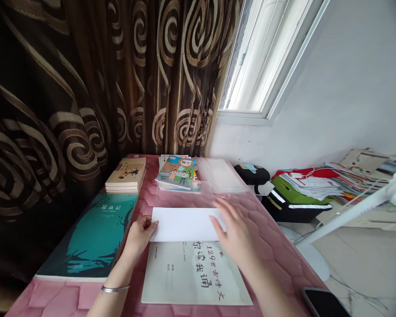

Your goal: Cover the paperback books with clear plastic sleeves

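A white strip of paper [183, 223] lies across the far end of a pale booklet [171, 281] with handwritten-style Chinese characters on its cover. Whether the strip is a loose sheet or a folded part of the booklet, I cannot tell. My left hand [139, 235] pinches the strip's left edge, thumb on top. At the other end, my right hand [234, 226] has its fingers spread over the paper, slightly blurred by motion. To the left of the booklet rests a large teal book [99, 233].
Beyond the teal book is a stack of tan books [127, 171]. Colourful textbooks [178, 171] and clear plastic sheets [221, 174] lie at the back of the pink quilted table cover [270, 259]. A phone [323, 303] sits front right; a white lamp [346, 215] stands beyond the right edge.
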The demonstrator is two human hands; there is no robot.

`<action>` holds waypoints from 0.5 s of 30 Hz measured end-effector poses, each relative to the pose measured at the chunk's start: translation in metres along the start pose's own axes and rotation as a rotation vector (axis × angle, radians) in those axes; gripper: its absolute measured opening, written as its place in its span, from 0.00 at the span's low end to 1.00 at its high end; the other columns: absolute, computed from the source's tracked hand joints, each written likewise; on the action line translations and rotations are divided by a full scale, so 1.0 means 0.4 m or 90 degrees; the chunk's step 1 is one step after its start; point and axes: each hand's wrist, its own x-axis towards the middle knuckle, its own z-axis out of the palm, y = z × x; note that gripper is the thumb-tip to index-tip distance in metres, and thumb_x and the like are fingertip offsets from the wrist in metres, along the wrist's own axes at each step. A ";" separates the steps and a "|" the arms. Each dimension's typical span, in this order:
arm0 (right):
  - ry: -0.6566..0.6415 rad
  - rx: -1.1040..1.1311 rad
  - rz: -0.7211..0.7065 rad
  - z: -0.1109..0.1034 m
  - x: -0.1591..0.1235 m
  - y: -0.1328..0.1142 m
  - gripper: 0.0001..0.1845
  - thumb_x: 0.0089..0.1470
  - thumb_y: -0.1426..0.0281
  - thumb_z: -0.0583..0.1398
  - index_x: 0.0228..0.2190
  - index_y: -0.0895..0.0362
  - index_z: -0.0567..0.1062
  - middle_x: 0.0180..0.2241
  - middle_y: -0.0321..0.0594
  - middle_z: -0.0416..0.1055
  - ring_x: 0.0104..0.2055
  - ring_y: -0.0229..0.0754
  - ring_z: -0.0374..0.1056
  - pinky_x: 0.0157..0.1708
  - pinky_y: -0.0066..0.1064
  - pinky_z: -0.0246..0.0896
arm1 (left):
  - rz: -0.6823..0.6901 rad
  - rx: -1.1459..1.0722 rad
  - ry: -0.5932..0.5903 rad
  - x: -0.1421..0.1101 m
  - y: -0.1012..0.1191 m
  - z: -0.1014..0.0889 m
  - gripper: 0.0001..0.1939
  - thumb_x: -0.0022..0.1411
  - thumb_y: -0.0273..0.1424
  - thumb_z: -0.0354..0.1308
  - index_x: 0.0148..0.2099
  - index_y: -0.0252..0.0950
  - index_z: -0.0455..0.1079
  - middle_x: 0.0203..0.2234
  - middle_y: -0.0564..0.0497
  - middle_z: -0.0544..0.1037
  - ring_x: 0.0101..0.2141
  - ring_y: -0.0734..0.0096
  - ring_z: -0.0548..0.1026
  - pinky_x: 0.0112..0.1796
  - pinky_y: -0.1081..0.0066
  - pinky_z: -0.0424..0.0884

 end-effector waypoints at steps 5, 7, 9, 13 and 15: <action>-0.188 -0.068 -0.200 0.128 -0.028 -0.155 0.25 0.62 0.60 0.54 0.58 0.49 0.65 0.65 0.41 0.54 0.66 0.56 0.48 0.63 0.57 0.41 | 0.017 0.089 0.027 0.003 -0.022 0.010 0.22 0.50 0.48 0.60 0.37 0.33 0.74 0.21 0.51 0.76 0.24 0.67 0.72 0.25 0.72 0.64; -0.212 -0.089 -0.221 0.180 -0.060 -0.176 0.28 0.60 0.60 0.57 0.60 0.49 0.63 0.65 0.42 0.53 0.66 0.58 0.47 0.63 0.59 0.39 | 0.030 0.108 0.030 0.006 -0.032 0.013 0.20 0.51 0.47 0.58 0.36 0.34 0.74 0.20 0.51 0.76 0.23 0.68 0.72 0.24 0.72 0.63; -0.209 -0.108 -0.227 0.217 -0.087 -0.178 0.29 0.58 0.61 0.59 0.60 0.50 0.62 0.64 0.43 0.55 0.66 0.58 0.49 0.63 0.59 0.37 | 0.032 0.131 0.035 0.008 -0.041 0.015 0.18 0.52 0.45 0.57 0.35 0.35 0.74 0.20 0.51 0.76 0.22 0.67 0.72 0.24 0.72 0.64; -0.151 -0.138 -0.203 0.247 -0.106 -0.159 0.30 0.58 0.59 0.59 0.60 0.49 0.61 0.63 0.44 0.58 0.64 0.56 0.53 0.63 0.56 0.35 | 0.081 0.146 0.133 0.024 -0.050 0.016 0.16 0.53 0.43 0.55 0.35 0.36 0.73 0.28 0.46 0.80 0.29 0.61 0.77 0.33 0.67 0.70; -0.114 -0.137 -0.191 0.250 -0.104 -0.154 0.31 0.58 0.56 0.58 0.61 0.48 0.61 0.63 0.44 0.58 0.64 0.55 0.53 0.64 0.55 0.34 | 0.086 0.125 0.203 0.049 -0.049 0.018 0.14 0.54 0.41 0.55 0.35 0.36 0.72 0.32 0.42 0.80 0.33 0.57 0.77 0.37 0.63 0.71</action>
